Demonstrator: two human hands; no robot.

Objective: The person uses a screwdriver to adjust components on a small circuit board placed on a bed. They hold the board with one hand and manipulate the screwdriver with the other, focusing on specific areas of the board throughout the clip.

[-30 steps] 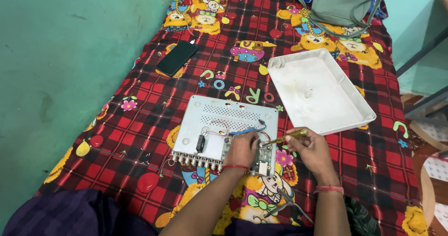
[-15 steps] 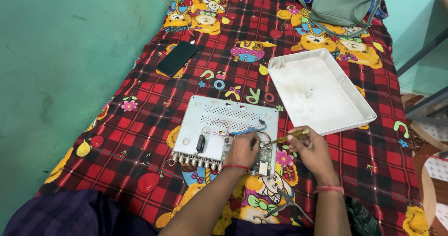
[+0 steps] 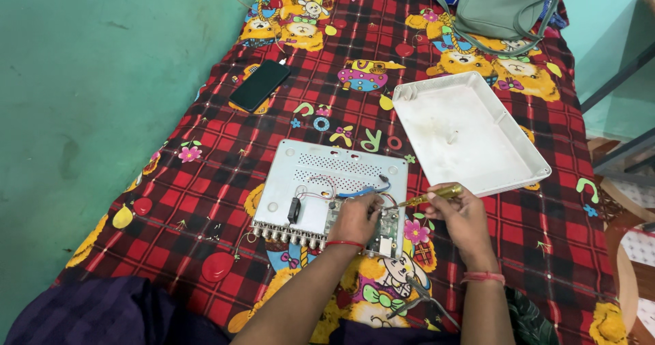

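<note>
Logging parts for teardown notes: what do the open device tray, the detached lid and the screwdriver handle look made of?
Device tray: likely painted sheet metal, matte, perforated vents. Lid: probably white moulded plastic, raised rim, scuffed. Screwdriver in right hand: translucent yellow plastic handle.

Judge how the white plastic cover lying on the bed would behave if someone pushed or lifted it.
The white plastic cover is a shallow, thin-walled shell, so probably light and stiff. Lying flat, open side up, it seems unlikely to tip or roll. On the soft checked blanket it would likely drag.

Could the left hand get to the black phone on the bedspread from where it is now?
Probably yes: the left hand rests on the opened device, and only bare bedspread lies between it and the phone, though it's a stretch.
</note>
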